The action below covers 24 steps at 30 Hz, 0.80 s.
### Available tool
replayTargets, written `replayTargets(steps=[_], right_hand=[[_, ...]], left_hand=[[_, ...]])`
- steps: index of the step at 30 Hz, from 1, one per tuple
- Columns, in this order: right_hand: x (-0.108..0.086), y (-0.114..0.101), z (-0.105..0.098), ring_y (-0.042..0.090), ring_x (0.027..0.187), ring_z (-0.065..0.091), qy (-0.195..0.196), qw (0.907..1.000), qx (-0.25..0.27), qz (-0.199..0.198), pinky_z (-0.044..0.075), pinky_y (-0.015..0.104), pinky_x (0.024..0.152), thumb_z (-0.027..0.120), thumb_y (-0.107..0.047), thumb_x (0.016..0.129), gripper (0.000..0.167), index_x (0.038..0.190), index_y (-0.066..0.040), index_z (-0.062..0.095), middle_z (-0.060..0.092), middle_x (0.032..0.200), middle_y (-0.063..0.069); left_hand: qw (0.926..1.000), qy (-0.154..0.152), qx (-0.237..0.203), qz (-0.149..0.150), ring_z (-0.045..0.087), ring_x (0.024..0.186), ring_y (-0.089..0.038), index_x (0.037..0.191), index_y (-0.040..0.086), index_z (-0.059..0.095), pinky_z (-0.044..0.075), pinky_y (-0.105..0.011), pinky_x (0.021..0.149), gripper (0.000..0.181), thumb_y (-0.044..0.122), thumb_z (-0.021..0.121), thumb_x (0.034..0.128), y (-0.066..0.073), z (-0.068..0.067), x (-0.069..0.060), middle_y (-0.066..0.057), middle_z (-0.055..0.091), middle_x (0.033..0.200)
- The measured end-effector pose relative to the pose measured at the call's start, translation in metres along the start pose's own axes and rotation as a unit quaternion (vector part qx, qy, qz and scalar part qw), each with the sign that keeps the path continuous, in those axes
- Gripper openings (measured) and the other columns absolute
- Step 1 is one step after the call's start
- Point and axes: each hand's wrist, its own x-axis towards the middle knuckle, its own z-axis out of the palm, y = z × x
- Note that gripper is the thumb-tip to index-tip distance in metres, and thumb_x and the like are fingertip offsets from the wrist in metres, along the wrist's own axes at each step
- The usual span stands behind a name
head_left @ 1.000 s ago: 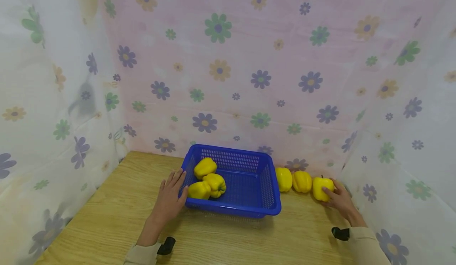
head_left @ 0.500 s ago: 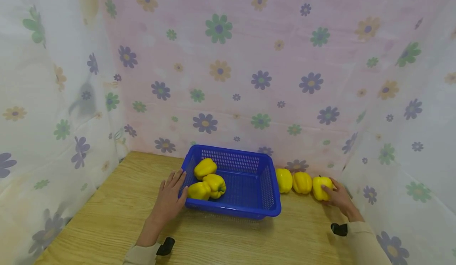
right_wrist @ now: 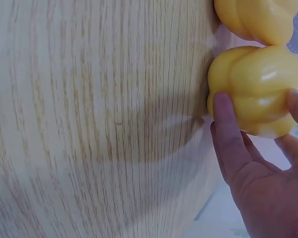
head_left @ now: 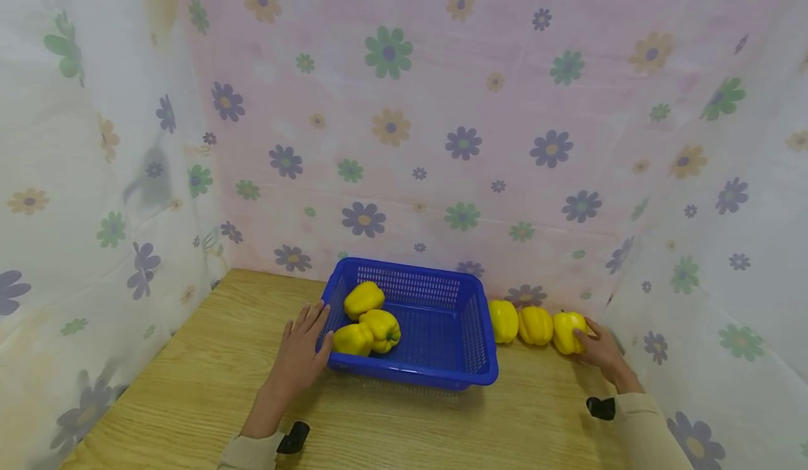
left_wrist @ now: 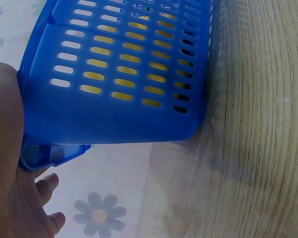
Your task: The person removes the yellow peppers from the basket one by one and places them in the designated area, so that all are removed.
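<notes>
In the head view, a blue plastic basket (head_left: 413, 370) with slotted walls stands on the table, yellow bell peppers (head_left: 364, 299) grouped in its left part. My left hand (head_left: 303, 351) rests on the basket's left rim, fingers extended and spread. The left wrist view shows that hand against the rim of the basket wall (left_wrist: 89, 119). To the right of the basket, my right hand (head_left: 602, 352) holds the rightmost yellow bell pepper (head_left: 567, 332) of a row, thumb and fingers on opposite sides. In the right wrist view this bell pepper (right_wrist: 258, 84) is low by the table surface.
Another bell pepper (head_left: 535, 325) and one more bell pepper (head_left: 503, 321) lie in the row between the basket and the held one. Flower-patterned cloth (head_left: 416, 105) hangs behind and at both sides. The wooden table (head_left: 404, 428) extends in front.
The rightmost bell pepper has tilted and shifted slightly left towards its neighbour, with my right hand following it. My left hand and the basket stay in place.
</notes>
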Motion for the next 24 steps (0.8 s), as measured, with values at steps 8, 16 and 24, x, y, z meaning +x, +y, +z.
replayTargets(steps=[8, 16, 24], right_hand=[[0.0001, -0.0001, 0.0009, 0.058, 0.139, 0.035, 0.008, 0.9998, -0.018, -0.002, 0.059, 0.037, 0.092, 0.030, -0.029, 0.112, 0.073, 0.156, 0.009, -0.015, 0.009, 0.153, 0.052], [-0.0010, 0.0014, 0.0003, 0.057, 0.139, 0.036, 0.017, 0.9995, -0.027, 0.003, 0.059, 0.040, 0.090, 0.030, -0.033, 0.112, 0.074, 0.155, 0.013, -0.009, 0.011, 0.153, 0.050], [-0.0087, -0.0022, -0.0042, 0.061, 0.132, 0.041, 0.054, 0.9945, -0.089, 0.008, 0.062, 0.041, 0.080, 0.027, -0.042, 0.110, 0.080, 0.153, 0.017, -0.005, 0.010, 0.151, 0.052]], left_hand=[[1.0000, 0.004, -0.002, 0.003, 0.026, 0.151, -0.045, 0.154, 0.000, 0.042, 0.018, -0.072, 0.117, 0.055, 0.025, 0.052, 0.1060, -0.0001, -0.0003, 0.0002, -0.018, 0.036, 0.162], [1.0000, 0.003, -0.007, -0.002, 0.024, 0.152, -0.044, 0.154, 0.000, 0.041, 0.017, -0.072, 0.117, 0.055, 0.023, 0.052, 0.1060, 0.0005, -0.0001, 0.0001, -0.018, 0.035, 0.162], [1.0000, 0.001, -0.009, 0.002, 0.023, 0.153, -0.044, 0.155, 0.001, 0.039, 0.017, -0.072, 0.117, 0.055, 0.025, 0.051, 0.1065, -0.0018, 0.0020, 0.0007, -0.017, 0.034, 0.163]])
